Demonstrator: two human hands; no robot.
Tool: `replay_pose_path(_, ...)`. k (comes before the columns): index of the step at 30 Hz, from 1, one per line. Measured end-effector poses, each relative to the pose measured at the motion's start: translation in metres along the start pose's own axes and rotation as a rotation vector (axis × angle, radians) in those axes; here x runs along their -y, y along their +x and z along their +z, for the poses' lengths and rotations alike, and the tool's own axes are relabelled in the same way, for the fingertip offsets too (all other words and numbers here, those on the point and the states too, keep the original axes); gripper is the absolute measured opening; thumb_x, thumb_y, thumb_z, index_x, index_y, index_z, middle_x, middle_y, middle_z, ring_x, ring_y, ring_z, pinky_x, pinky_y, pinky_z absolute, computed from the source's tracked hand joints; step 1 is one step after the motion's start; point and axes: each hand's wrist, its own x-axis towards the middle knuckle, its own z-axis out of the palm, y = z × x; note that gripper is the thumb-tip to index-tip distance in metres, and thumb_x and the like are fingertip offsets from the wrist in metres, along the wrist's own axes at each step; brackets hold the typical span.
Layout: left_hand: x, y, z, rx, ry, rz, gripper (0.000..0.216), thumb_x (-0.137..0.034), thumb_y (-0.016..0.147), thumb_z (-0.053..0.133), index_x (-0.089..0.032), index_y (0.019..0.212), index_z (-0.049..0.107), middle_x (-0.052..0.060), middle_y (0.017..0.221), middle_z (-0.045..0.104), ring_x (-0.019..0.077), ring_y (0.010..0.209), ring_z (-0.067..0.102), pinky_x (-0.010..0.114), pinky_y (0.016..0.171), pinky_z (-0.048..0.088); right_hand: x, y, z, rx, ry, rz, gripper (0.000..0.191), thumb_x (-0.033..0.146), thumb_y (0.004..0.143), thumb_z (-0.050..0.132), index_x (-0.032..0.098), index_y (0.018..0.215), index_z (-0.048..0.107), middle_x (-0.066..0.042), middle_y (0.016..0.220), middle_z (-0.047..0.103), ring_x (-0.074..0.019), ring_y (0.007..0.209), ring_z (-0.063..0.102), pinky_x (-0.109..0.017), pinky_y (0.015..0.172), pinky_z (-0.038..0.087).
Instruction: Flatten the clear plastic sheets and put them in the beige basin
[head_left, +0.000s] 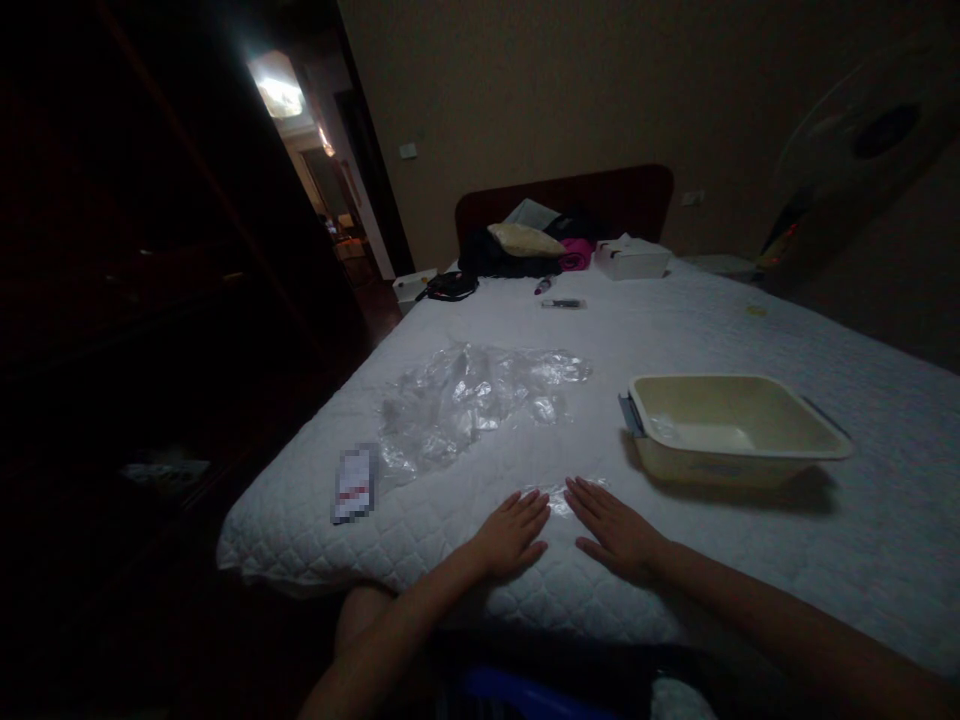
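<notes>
My left hand [512, 533] lies flat near the front edge of the bed, fingers stretched out and pointing away from me. Opposite it, my right hand [615, 530] rests in the same way, its fingers extended. Between and just beyond the fingertips is a small piece of clear plastic [559, 500], partly covered by the hands. Farther back and to the left, a spread of crumpled clear plastic bags [472, 395] covers part of the quilted white bedding [435, 525]. Right of my right hand stands a cream plastic basin [742, 470] with grey handles; something clear lies inside it.
A blurred-out flat object [355, 485] lies at the left edge of the bed. Toward the headboard [645, 185] are a white box [632, 260], a pile of dark clothes with a pink roll [576, 254], a black bag [452, 287] and a small packaged item [564, 303]. A fan [885, 130] stands at right.
</notes>
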Motion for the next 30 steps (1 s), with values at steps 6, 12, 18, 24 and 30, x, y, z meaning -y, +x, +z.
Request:
replay_pose_path(6, -0.001, 0.000, 0.004, 0.014, -0.007, -0.018, 0.053, -0.041, 0.089, 0.029, -0.015, 0.135, 0.020, 0.009, 0.140, 0.024, 0.0218, 0.131, 0.015, 0.043, 0.106, 0.016, 0.000, -0.003, -0.001, -0.013, 0.039, 0.032, 0.060, 0.042, 0.086, 0.037, 0.014, 0.137, 0.021, -0.012, 0.142, 0.019, -0.0228, 0.130, 0.017, -0.041, 0.104, 0.026)
replay_pose_path(12, -0.001, 0.000, 0.003, 0.004, 0.004, -0.007, 0.052, -0.040, 0.090, 0.030, -0.016, 0.135, 0.021, 0.009, 0.140, 0.026, 0.0213, 0.131, 0.015, 0.045, 0.105, 0.016, -0.005, -0.009, 0.001, -0.056, 0.041, 0.052, 0.052, 0.036, 0.088, 0.036, 0.016, 0.135, 0.026, -0.010, 0.141, 0.024, -0.0218, 0.129, 0.022, -0.042, 0.104, 0.028)
replay_pose_path(18, -0.003, 0.000, -0.002, 0.010, -0.001, -0.015, 0.051, -0.039, 0.090, 0.030, -0.017, 0.135, 0.022, 0.008, 0.140, 0.027, 0.0222, 0.131, 0.013, 0.046, 0.105, 0.016, -0.006, 0.000, -0.001, -0.079, 0.241, 0.225, 0.045, 0.037, 0.089, 0.032, 0.018, 0.128, 0.040, -0.008, 0.134, 0.039, -0.0192, 0.122, 0.036, -0.039, 0.101, 0.034)
replay_pose_path(24, -0.002, 0.000, -0.001, -0.002, 0.007, -0.026, 0.050, -0.040, 0.088, 0.033, -0.018, 0.133, 0.026, 0.006, 0.139, 0.029, 0.0257, 0.131, 0.012, 0.048, 0.103, 0.020, -0.013, 0.010, 0.005, -0.184, 0.294, 0.328, 0.037, 0.034, 0.088, 0.035, 0.019, 0.115, 0.054, -0.009, 0.119, 0.054, -0.0199, 0.109, 0.050, -0.040, 0.093, 0.041)
replay_pose_path(30, -0.003, 0.000, 0.000, 0.002, 0.009, -0.027, 0.050, -0.040, 0.089, 0.032, -0.019, 0.134, 0.025, 0.006, 0.141, 0.025, 0.0268, 0.130, 0.014, 0.048, 0.102, 0.021, -0.019, -0.003, -0.001, -0.213, 0.091, 0.234, 0.034, 0.035, 0.086, 0.041, 0.024, 0.115, 0.054, -0.008, 0.119, 0.054, -0.0235, 0.110, 0.049, -0.045, 0.090, 0.040)
